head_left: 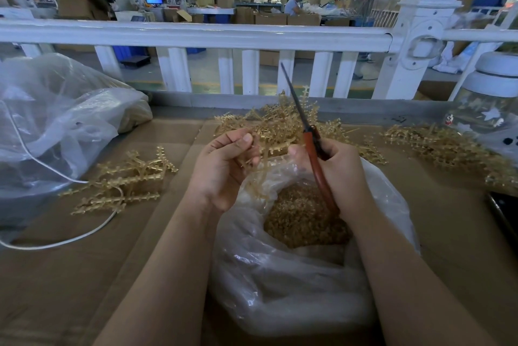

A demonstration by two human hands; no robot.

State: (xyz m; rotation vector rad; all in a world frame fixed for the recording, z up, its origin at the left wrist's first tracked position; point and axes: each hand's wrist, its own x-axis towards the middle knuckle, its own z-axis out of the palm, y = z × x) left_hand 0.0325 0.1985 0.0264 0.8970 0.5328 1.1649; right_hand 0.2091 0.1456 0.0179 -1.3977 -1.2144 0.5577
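Note:
My left hand [224, 166] pinches a tan plastic sprue [260, 149] with small branching parts, held above a clear plastic bag [294, 289]. Inside the bag lies a heap of small tan pieces [302, 219]. My right hand [342, 169] grips red-handled scissors [314, 149], their dark blades closed and pointing up and away. The two hands are close together over the bag's mouth. A pile of more tan sprues [274, 121] lies just behind the hands.
Cardboard [84, 275] covers the table. Loose sprues lie at the left [123, 180] and right [448, 146]. A large plastic bag [56, 121] and white cord [70, 239] sit left. A white railing [196, 34] runs behind. A glass jar [490, 110] stands right.

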